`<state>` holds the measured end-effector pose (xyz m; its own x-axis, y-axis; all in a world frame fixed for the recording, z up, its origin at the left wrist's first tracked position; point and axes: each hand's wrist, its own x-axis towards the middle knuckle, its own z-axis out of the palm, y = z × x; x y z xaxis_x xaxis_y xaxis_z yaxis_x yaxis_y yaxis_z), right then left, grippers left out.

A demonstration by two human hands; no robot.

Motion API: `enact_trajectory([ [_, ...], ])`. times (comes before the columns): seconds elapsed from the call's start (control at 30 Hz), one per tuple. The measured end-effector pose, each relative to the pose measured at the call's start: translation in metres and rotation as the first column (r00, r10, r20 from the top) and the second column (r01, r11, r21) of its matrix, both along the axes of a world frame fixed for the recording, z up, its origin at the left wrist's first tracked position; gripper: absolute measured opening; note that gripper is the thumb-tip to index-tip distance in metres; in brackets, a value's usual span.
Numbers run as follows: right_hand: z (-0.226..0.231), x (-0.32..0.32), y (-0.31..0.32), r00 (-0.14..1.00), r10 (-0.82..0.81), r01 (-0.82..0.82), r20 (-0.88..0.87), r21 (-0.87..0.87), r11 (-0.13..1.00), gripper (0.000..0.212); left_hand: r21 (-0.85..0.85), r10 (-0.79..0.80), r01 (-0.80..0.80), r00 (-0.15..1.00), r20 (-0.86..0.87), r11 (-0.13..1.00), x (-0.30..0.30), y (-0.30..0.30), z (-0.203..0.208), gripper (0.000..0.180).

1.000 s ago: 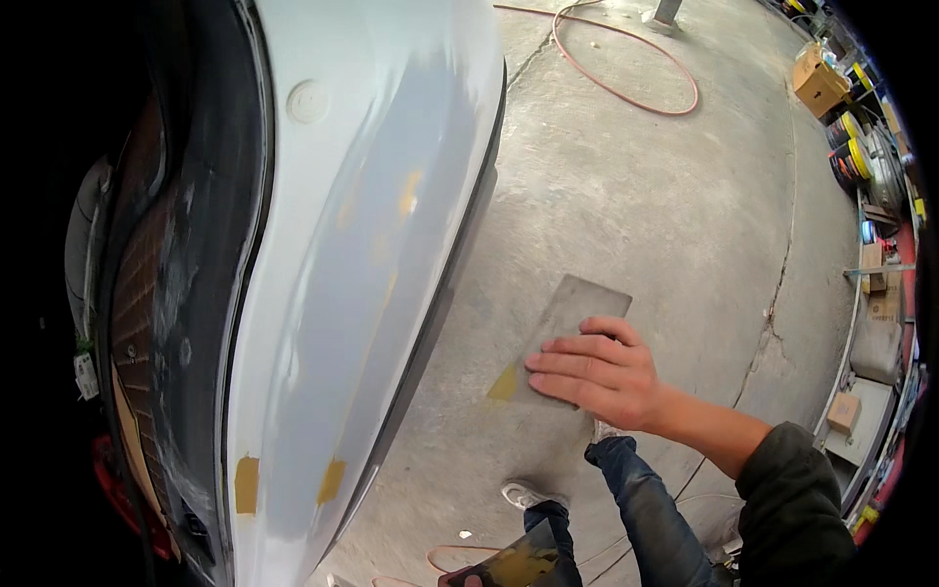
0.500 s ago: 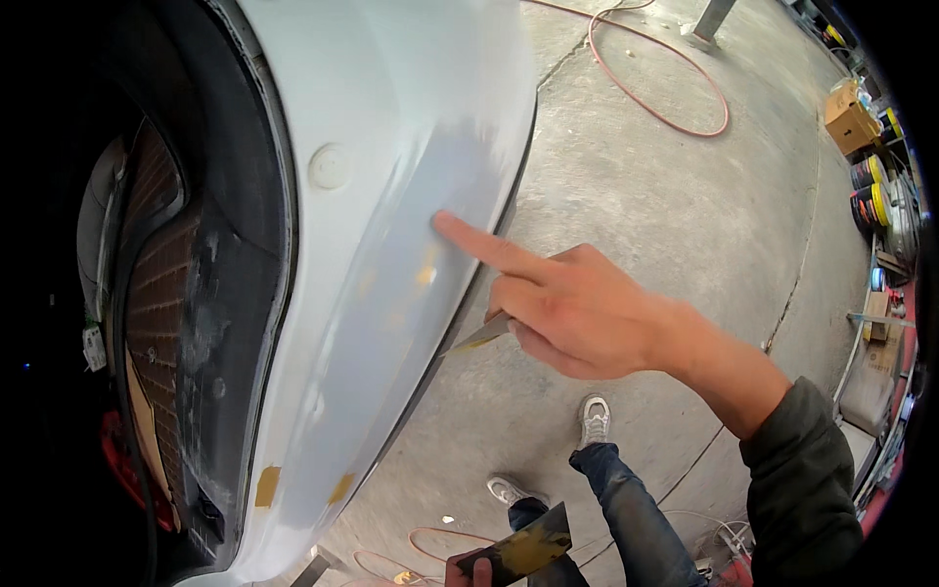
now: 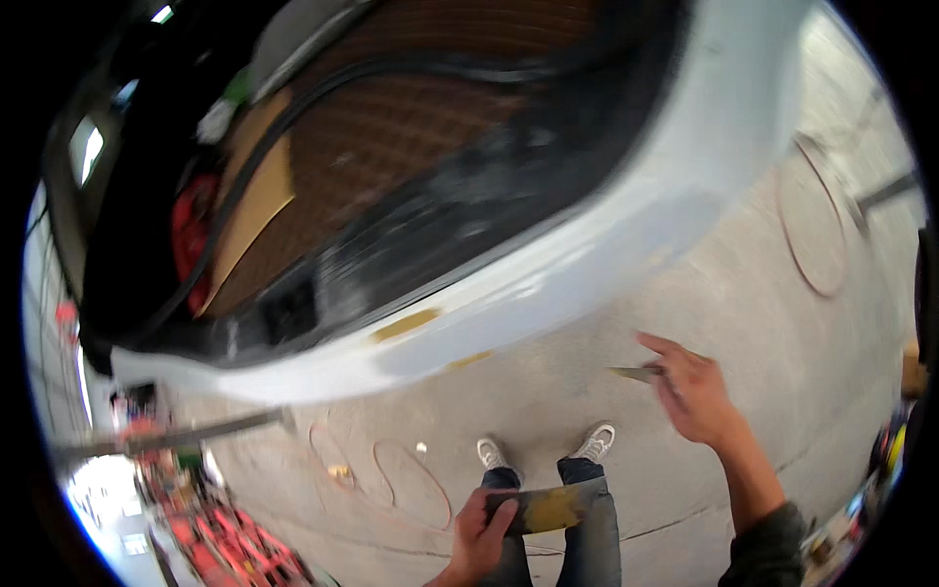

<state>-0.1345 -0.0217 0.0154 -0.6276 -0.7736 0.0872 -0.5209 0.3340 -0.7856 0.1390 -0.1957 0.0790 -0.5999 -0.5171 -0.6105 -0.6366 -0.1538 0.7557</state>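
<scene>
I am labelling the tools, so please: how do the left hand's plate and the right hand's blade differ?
The plate in the left hand shows its broad face; the blade in the right hand shows as a thin sliver. In view, the plate overlaps the legs, the blade the floor. Both are held.

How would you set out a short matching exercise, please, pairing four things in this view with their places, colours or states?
Things:
1. Thin blade
2. Dark flat plate
3. Quilted mat
4. Shoes

Places, colours or states:
A. Brown, inside the white vehicle
B. Pale, on the concrete floor
C. Held in the right hand, whose index finger points outward
D. Yellow-smeared, held in the left hand

Right pairs: 1-C; 2-D; 3-A; 4-B.
</scene>
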Motion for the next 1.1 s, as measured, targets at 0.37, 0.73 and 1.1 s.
enact_trajectory([
  [0.37,0.013,0.183,0.073,0.539,-0.543,0.619,0.644,0.134,0.774,0.005,0.098,0.108,-0.091,0.976,-0.188,0.991,0.058,-0.018,0.065,0.018],
  [0.73,0.150,0.266,0.031,0.349,-0.613,0.880,0.709,-0.024,0.474,0.008,-0.178,-0.026,-0.066,0.884,-0.468,0.982,0.113,-0.091,0.152,0.015],
  [1.1,0.298,0.255,0.047,0.653,-0.165,0.703,0.739,-0.510,0.495,0.020,0.027,-0.316,0.440,0.684,-0.657,0.897,0.033,-0.026,0.233,0.013],
])
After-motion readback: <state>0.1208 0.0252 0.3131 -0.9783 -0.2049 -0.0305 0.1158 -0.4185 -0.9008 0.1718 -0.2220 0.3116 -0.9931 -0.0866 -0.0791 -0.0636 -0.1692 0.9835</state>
